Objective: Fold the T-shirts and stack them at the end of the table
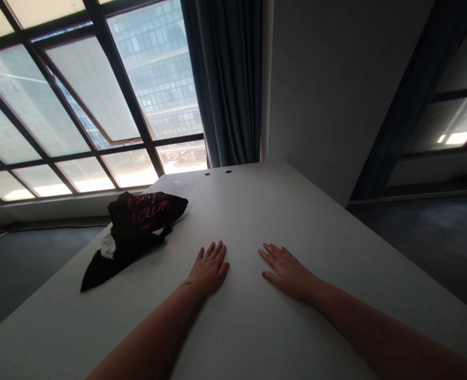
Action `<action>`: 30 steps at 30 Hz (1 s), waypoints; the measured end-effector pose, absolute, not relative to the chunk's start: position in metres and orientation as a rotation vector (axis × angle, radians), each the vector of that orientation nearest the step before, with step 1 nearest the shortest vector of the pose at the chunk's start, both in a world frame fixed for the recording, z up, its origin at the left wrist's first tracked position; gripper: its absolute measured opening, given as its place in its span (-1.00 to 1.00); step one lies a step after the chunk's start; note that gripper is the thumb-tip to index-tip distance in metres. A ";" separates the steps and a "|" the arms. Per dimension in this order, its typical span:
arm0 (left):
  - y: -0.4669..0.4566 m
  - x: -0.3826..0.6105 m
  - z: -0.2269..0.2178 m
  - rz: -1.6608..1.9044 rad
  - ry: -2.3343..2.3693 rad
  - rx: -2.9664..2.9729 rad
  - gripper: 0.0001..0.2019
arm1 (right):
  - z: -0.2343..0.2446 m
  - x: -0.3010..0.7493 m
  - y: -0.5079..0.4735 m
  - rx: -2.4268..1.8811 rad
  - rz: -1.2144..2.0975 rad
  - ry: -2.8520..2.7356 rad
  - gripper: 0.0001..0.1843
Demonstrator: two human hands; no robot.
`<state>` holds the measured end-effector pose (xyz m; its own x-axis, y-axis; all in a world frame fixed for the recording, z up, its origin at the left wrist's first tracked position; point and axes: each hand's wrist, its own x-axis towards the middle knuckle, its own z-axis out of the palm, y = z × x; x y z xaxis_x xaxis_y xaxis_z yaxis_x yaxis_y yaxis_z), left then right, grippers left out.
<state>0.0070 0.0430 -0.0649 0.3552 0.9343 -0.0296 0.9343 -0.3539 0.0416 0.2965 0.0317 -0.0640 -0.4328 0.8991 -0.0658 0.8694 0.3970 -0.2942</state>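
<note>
My left hand (209, 268) lies flat, palm down, on the white table (257, 327), fingers stretched forward and holding nothing. My right hand (285, 270) rests flat beside it, a short gap between them, fingers spread and empty too. A crumpled black garment (132, 229) with pink lettering lies on the table to the left of my left hand, apart from it, with a bit of white fabric showing under it.
A sheet of paper (178, 184) lies at the table's far left corner, near two small holes (217, 172) in the tabletop. Behind stand large windows (78, 105), a dark curtain (229, 79) and a white wall. Dark floor lies on both sides of the table.
</note>
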 end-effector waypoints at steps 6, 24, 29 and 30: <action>0.057 0.033 -0.059 0.018 1.595 2.584 -0.35 | -0.077 0.286 0.042 -1.839 0.209 -2.443 -0.15; 0.116 0.065 -0.070 0.056 1.790 2.387 -0.30 | -0.080 0.247 0.127 -2.179 0.192 -2.267 -0.23; 0.140 0.064 -0.072 0.071 1.956 2.251 -0.28 | -0.081 0.238 0.150 -2.205 0.235 -2.238 -0.19; 0.145 0.065 -0.074 0.074 1.995 2.217 -0.27 | -0.081 0.235 0.154 -2.219 0.243 -2.220 -0.18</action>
